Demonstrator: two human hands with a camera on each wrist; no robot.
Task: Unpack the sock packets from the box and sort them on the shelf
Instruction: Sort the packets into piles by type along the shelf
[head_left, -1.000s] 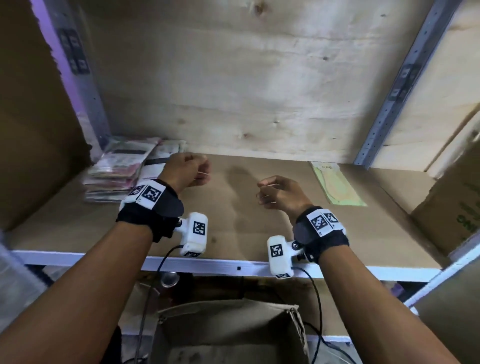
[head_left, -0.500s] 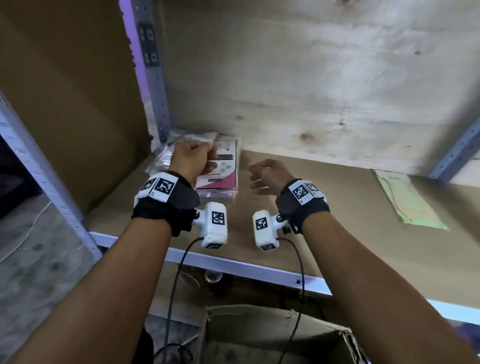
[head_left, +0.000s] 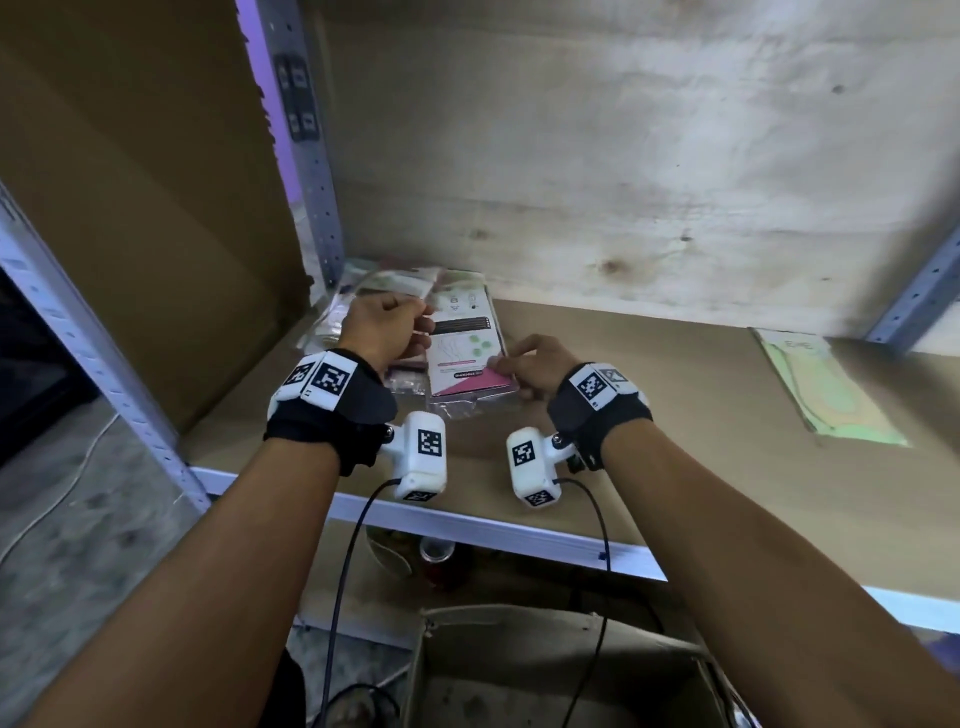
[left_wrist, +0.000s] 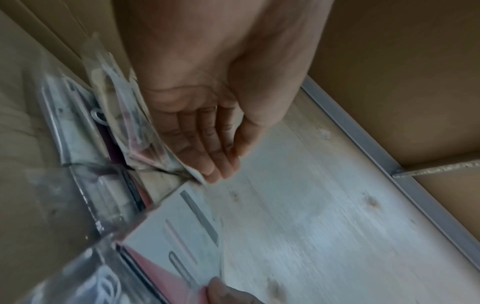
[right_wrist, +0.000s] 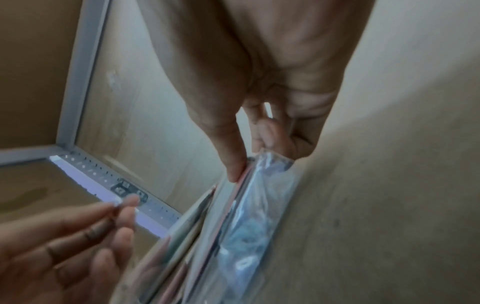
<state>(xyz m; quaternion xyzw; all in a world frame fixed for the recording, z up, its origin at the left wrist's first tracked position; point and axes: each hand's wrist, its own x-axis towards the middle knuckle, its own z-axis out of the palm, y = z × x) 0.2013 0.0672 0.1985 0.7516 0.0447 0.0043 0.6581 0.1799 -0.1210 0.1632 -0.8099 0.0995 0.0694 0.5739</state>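
sock packets (head_left: 462, 358) are stacked at the shelf's (head_left: 675, 415) back left corner. the top packet's near corner is pinched by the right hand (head_left: 535, 366); the left hand (head_left: 387, 332) is laid flat, fingers straight, against a clear packet at the stack. slick wrappers could let the pile be fanned or slid apart. the box (head_left: 545, 670) below is cut off, contents unseen; prints are blurred.
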